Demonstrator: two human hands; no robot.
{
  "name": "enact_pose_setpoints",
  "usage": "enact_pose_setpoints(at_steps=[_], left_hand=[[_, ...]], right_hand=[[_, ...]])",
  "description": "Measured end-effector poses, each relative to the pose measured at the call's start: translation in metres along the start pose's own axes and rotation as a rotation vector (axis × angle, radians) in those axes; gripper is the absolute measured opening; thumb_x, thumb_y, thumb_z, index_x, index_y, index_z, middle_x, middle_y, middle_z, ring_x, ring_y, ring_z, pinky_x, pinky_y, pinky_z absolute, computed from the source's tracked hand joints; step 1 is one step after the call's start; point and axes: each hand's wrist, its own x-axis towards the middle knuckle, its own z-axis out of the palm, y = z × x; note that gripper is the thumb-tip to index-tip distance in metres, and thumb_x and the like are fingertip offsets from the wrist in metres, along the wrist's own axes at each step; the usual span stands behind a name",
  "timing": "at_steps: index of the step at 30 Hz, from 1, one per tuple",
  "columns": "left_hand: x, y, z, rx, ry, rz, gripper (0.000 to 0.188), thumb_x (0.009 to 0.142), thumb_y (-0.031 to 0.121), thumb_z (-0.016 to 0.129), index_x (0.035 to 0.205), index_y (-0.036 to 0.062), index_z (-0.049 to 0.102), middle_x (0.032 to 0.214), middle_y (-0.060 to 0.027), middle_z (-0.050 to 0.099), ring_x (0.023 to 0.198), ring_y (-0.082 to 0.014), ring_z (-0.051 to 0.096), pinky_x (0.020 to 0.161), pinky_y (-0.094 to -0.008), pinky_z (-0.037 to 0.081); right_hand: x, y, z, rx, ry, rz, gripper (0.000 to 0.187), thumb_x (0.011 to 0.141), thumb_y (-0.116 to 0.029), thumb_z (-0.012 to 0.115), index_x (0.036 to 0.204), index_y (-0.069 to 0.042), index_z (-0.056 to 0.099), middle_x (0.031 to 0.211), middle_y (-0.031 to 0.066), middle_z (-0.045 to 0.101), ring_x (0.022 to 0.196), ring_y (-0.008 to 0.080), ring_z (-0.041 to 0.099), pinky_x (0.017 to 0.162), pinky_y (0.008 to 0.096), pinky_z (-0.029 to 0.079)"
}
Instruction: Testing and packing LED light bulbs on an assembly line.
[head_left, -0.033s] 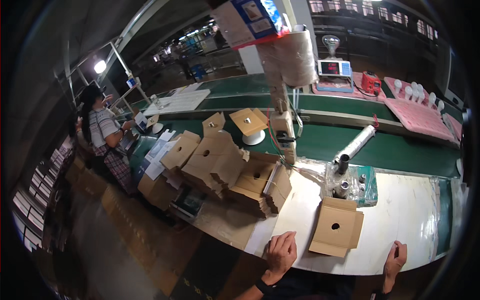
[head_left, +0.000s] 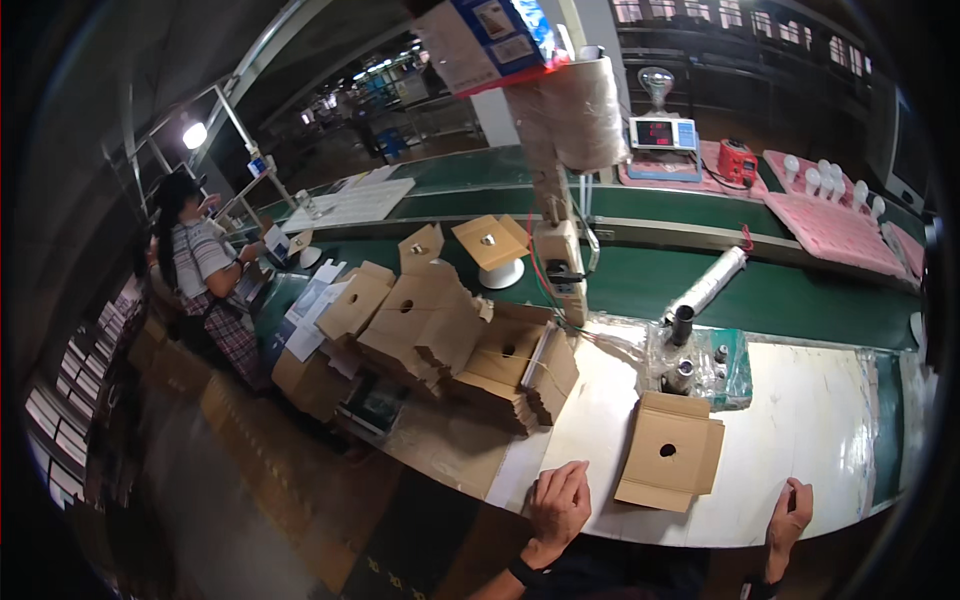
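My left hand [head_left: 560,508] rests at the near edge of the white worktop, its fingers loosely bent and nothing seen in them. To its right lies a folded brown cardboard insert [head_left: 668,452] with a round hole in the middle; neither hand touches it. Beyond the insert's right side, my right hand [head_left: 790,515] also rests by the near edge, fingers loosely curled and holding nothing visible. Behind the insert stands a fixture [head_left: 682,375] with upright dark and metal tubes on a plastic-wrapped base.
Stacked cardboard inserts [head_left: 425,320] fill the left side. A white lamp [head_left: 500,272] topped with cardboard stands on the green conveyor [head_left: 640,270]. Farther back are a meter [head_left: 663,135], a red device [head_left: 737,162] and bulbs on pink foam [head_left: 835,225]. A co-worker [head_left: 205,265] stands at far left.
The whole view has shifted very slightly, with the scene a few pixels farther left. Both hands and the cardboard insert stay where they were.
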Motion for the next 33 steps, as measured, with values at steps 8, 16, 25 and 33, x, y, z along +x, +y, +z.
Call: enact_pose_setpoints(at_steps=[8,16,25,33], left_hand=[[0.005,0.014,-0.002,-0.459,0.011,-0.072,0.036,0.095,0.020,0.068,0.121,-0.0048,0.066,0.120,-0.0290,0.064,0.113,-0.0453,0.060,0.096,-0.0513,0.048],[-0.009,0.150,-0.009,-0.679,-0.621,0.602,0.038,0.091,0.003,0.070,0.128,-0.0005,0.065,0.114,-0.0278,0.065,0.102,-0.0409,0.063,0.087,-0.0482,0.051],[-0.011,0.206,0.085,-0.231,-1.095,0.933,0.099,0.079,0.053,0.081,0.153,0.0038,0.038,0.157,-0.0345,0.030,0.147,-0.0516,0.026,0.119,-0.0562,0.025],[-0.002,0.240,0.107,-0.131,-1.209,0.813,0.101,0.075,0.039,0.082,0.159,0.0082,0.033,0.163,-0.0282,0.025,0.151,-0.0470,0.022,0.122,-0.0624,0.016]], right_hand=[[0.012,-0.008,-0.021,-0.001,0.010,-0.111,0.015,0.084,-0.006,0.070,0.099,-0.004,0.072,0.078,0.0124,0.061,0.069,0.0299,0.058,0.063,0.0398,0.048],[0.126,0.034,-0.209,-0.251,-0.562,0.121,0.046,0.091,-0.039,0.072,0.123,-0.006,0.070,0.096,0.0150,0.075,0.086,0.0298,0.072,0.080,0.0387,0.056],[0.381,0.171,-0.269,-0.117,-0.234,0.322,0.041,0.094,-0.032,0.069,0.113,0.005,0.070,0.080,0.0060,0.070,0.066,0.0113,0.065,0.060,0.0284,0.054],[0.498,0.292,-0.099,-0.444,-0.045,0.525,0.077,0.084,-0.030,0.076,0.144,0.003,0.041,0.147,0.0319,0.045,0.129,0.0503,0.052,0.104,0.0523,0.048]])
